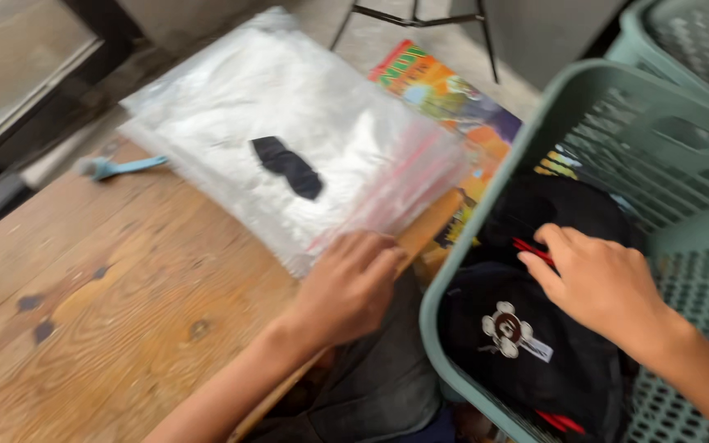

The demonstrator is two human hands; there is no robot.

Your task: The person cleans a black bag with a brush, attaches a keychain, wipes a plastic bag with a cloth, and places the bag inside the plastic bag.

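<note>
Plastic first, from the head view: a stack of clear zip bags [289,139] with red seal strips, lying on the wooden table [84,312], a small black scrap [289,166] on top. Left hand [346,287] palm-down on the near corner of that stack, fingers bent over the edge, pressing and not enclosing anything. Right hand [596,283] down inside the green basket [486,213], laid on the black garments [535,353], fingertips at a red cord [535,253]; impossible to tell whether pinching the cloth or only resting on it. Nearest garment marked by a white emblem [506,328]. Beside the stack, a colourful printed sheet [453,102] between bags and basket; a pale blue tool [121,168] well apart at the far edge of the table; a second basket [683,33] at the upper right. Probably best, for a clean grip: take a full handful of fabric, not the thin cord alone, since folded dark cloth tends to drag its neighbours along. Worth pressing with the flat of the left palm, because slick film slides easily and the stack sits close to the table's edge. Likely wise to lift clear of the basket rim and avoid snagging the slotted wall.
</note>
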